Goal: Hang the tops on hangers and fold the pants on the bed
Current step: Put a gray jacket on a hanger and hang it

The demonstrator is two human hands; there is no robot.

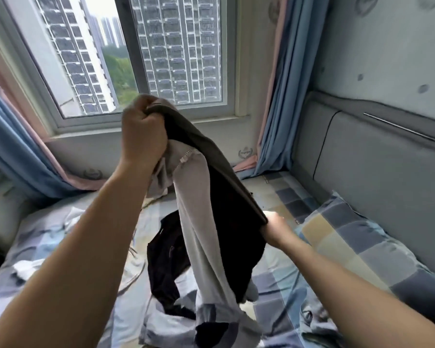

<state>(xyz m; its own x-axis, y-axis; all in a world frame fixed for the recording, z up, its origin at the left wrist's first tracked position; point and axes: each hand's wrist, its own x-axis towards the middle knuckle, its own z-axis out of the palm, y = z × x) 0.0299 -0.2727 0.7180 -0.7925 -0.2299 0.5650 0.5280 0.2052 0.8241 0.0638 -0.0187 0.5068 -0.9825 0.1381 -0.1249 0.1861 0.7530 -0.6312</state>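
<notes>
Above the bed (274, 285), both arms reach fwd w/ a dark garment (226, 197) held up btwn them. Left grip (142, 131) is raised high in front of the window (181, 59), fingers curled tight in a fist round the garment's top edge. Right grip (274, 228) sits lower & to the right, pinching the same edge at its far end, so the edge runs taut on a slant from one grip down to the other. Pale grey fabric (199, 222) w/ a short zip near its top hangs from under the left grip, in front of the dark cloth, down to the sheet; can't tell if it's a lining or a separate piece. More black cloth (166, 262) lies crumpled on the checked sheet, left of the grey. Checked pillow (357, 237) lies at right against the grey padded headboard (377, 167). Blue-pink curtains (279, 96) hang either side of the window.
</notes>
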